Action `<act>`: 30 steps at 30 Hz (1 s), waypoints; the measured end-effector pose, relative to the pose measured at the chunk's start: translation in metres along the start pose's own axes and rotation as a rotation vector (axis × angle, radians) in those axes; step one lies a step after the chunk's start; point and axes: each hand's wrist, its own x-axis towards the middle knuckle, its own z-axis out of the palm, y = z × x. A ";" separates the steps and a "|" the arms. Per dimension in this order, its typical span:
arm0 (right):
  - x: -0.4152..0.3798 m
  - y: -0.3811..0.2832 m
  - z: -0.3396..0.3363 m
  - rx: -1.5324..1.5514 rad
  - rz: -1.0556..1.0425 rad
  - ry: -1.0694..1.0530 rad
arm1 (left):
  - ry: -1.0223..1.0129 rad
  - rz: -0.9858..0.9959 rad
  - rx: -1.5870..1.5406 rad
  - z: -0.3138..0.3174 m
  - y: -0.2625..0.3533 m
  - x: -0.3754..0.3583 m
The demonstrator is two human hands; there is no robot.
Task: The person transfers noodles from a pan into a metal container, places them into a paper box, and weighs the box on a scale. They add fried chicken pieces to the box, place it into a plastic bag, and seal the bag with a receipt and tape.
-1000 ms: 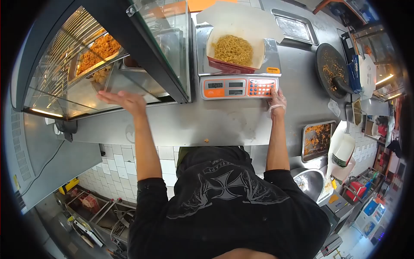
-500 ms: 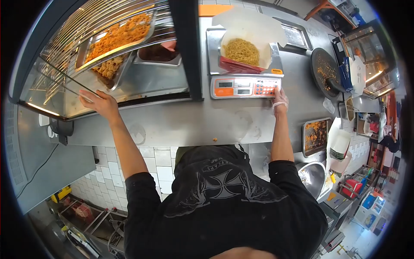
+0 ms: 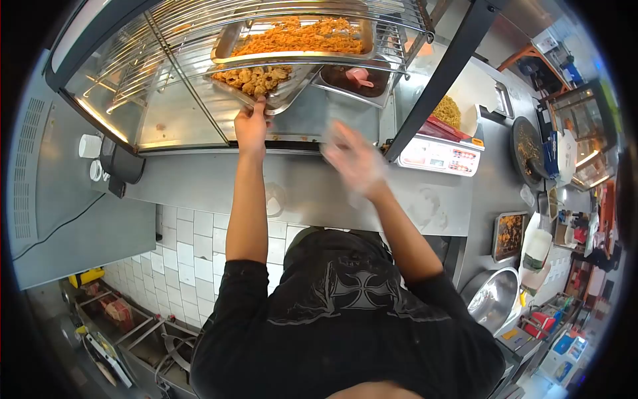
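Observation:
My left hand (image 3: 252, 126) pinches the near edge of a metal tray (image 3: 289, 100) on the floor of the glass warming case. Fried pieces (image 3: 256, 80) lie in that tray. My right hand (image 3: 352, 159), in a clear glove and blurred by motion, is in front of the case opening with its fingers apart and nothing visible in it. On a rack above sits a tray of orange shredded food (image 3: 306, 36). To the right in the case is a pan of dark sauce (image 3: 345, 78) with a pink scoop (image 3: 359, 77). Noodles (image 3: 446, 112) in an open box rest on the scale (image 3: 438, 156).
A dark post (image 3: 442, 76) of the case stands between the trays and the scale. Farther right are a round dark pan (image 3: 527, 149), a tray of crumbs (image 3: 510, 236) and a steel bowl (image 3: 492, 299). A dark container (image 3: 121, 159) stands at the left.
The view has shifted left toward the case. My left hand has gone from the case's front edge to the tray of fried pieces. My right hand has left the scale and moved left.

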 end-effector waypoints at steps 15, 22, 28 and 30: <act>0.137 -0.014 0.087 -0.173 0.322 -0.008 | 0.172 0.127 -0.461 0.009 -0.008 -0.019; 0.141 0.052 0.111 -0.860 -0.040 -0.002 | 0.199 0.052 -0.268 0.004 -0.045 -0.010; 0.204 -0.037 0.166 -0.591 -0.126 -0.257 | -0.156 -0.077 0.001 -0.005 -0.082 -0.006; 0.220 -0.058 0.180 -0.550 -0.179 -0.298 | -0.293 0.014 0.088 -0.003 -0.073 -0.020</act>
